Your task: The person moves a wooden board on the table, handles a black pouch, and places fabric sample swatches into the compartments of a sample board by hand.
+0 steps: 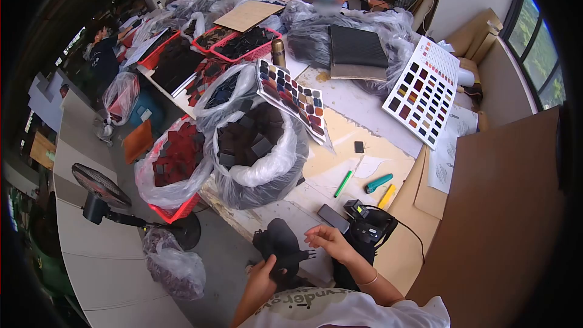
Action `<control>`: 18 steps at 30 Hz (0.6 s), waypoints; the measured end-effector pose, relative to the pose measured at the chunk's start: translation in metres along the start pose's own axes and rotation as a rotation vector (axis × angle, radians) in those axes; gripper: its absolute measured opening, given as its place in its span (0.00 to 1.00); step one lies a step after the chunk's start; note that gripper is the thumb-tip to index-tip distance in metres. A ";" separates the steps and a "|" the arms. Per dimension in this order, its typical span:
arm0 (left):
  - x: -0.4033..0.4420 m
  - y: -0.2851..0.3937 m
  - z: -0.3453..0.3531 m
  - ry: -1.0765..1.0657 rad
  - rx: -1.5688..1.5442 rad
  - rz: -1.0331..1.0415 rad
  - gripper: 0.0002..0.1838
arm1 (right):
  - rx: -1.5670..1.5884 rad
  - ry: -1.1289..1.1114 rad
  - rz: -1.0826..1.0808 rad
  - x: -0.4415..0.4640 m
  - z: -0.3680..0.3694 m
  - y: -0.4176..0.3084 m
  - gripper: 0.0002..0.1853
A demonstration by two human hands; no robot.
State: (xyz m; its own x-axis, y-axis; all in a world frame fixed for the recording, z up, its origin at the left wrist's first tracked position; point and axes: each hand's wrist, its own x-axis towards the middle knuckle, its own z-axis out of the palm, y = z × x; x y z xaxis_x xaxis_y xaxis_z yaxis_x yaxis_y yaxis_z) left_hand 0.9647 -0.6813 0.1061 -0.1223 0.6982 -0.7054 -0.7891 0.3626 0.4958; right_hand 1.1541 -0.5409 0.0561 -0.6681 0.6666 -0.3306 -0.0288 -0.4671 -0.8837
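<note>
Your left hand (261,278) has its fingers closed on the dark piece (278,237), held in front of your body; your right hand (330,243) is just beside it, fingers bent, though whether they pinch anything I cannot tell. On the worktop (346,129), the phone (333,218) and corded black device (368,229) crowd your right side, the green pen (343,184) lies beyond, and the bulky plastic bag (261,187) blocks the space ahead
</note>
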 end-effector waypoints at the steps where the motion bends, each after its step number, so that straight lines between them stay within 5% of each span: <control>1: -0.004 0.001 -0.006 -0.015 -0.015 -0.006 0.18 | -0.017 0.036 0.027 -0.007 0.005 0.002 0.12; 5: -0.018 0.007 -0.054 -0.009 0.010 -0.080 0.15 | -0.096 0.196 0.082 -0.035 -0.004 -0.004 0.22; 7: -0.030 0.016 -0.077 -0.009 -0.011 -0.052 0.15 | -0.112 0.395 0.084 -0.032 -0.035 -0.028 0.35; 10: -0.049 0.033 -0.126 -0.005 0.059 -0.068 0.18 | -0.174 0.764 0.043 -0.007 -0.125 -0.105 0.43; 11: -0.043 0.029 -0.174 -0.262 0.228 -0.162 0.26 | -0.181 0.891 0.006 -0.006 -0.153 -0.135 0.43; 13: -0.068 0.045 -0.189 -0.148 0.007 -0.324 0.31 | -0.185 1.210 -0.082 -0.014 -0.180 -0.187 0.22; 14: -0.096 0.059 -0.170 -0.081 -0.040 -0.359 0.32 | -0.179 1.263 0.083 -0.012 -0.199 -0.205 0.13; 16: -0.115 0.064 -0.222 -0.046 -0.220 -0.372 0.30 | -0.405 1.104 0.295 0.025 -0.218 -0.187 0.12; 18: -0.120 0.063 -0.265 0.028 -0.032 -0.212 0.29 | -0.606 0.790 0.205 0.025 -0.076 -0.166 0.15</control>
State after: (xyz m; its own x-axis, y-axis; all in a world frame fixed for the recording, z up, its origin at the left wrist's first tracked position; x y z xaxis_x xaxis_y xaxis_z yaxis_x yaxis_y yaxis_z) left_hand 0.7702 -0.9060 0.0879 0.0321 0.5909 -0.8061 -0.8179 0.4791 0.3186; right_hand 1.1986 -0.4024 0.1695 0.0712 0.9026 -0.4246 0.5595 -0.3886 -0.7321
